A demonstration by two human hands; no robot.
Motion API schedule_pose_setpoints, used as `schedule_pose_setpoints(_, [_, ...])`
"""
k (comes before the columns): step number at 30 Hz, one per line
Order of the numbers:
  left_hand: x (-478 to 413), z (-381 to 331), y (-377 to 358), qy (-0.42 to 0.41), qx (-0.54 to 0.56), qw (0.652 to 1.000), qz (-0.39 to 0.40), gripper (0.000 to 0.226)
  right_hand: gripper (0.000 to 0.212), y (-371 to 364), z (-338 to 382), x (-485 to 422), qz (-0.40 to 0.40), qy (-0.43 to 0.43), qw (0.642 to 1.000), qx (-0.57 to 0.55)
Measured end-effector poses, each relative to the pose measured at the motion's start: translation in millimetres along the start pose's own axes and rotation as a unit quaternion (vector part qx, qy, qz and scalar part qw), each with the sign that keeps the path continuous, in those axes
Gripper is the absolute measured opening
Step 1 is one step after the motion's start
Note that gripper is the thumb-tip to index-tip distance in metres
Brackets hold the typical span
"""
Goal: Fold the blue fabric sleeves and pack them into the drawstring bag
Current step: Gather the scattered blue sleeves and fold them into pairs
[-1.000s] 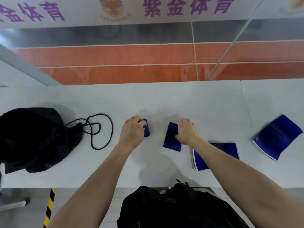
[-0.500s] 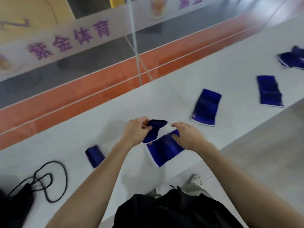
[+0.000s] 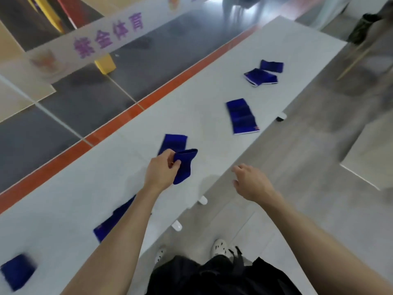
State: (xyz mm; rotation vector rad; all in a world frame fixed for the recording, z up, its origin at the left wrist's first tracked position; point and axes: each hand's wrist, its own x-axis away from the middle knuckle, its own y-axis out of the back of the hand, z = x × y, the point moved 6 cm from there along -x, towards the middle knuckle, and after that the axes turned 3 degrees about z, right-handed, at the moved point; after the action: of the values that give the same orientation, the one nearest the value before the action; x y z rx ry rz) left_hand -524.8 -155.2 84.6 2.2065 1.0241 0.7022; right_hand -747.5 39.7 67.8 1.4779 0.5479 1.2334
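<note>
Left hand lifts one folded blue sleeve above the white table.

The left hand (image 3: 162,171) pinches a folded sleeve (image 3: 184,166); the right hand (image 3: 252,183), at 3 o'clock from it, is open and empty. Other sleeves (image 3: 242,116) lie flat toward 1 o'clock on the table (image 3: 85,188).

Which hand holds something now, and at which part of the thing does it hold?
The left hand pinches a folded blue sleeve at its left edge, lifted above the table. The right hand is open and holds nothing.
</note>
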Motion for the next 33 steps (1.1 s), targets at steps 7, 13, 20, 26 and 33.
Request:
schedule_pose_setpoints(7, [-60, -100, -71, -0.010, 0.027, 0.999, 0.025, 0.013, 0.032, 11, -118, 0, -0.021, -0.071, 0.996, -0.045])
schedule_pose_setpoints(13, [-147, -155, -124, 0.001, 0.111, 0.993, 0.046, 0.016, 0.034, 35, -190, -40, -0.023, -0.080, 0.995, -0.052])
schedule_pose_setpoints(20, [-275, -215, -193, 0.034, 0.204, 0.975, 0.076, 0.020, 0.041, 78, -290, -142, 0.015, -0.075, 0.994, -0.072])
schedule_pose_setpoints(26, [-362, -283, -224, 0.059, 0.323, 0.936, 0.124, 0.024, 0.056, 112, -359, -224, 0.078, -0.089, 0.966, -0.231])
schedule_pose_setpoints(33, [-432, -320, -238, 0.075, 0.358, 0.925, 0.106, 0.029, 0.046, 152, -404, -331, 0.091, -0.064, 0.913, -0.393])
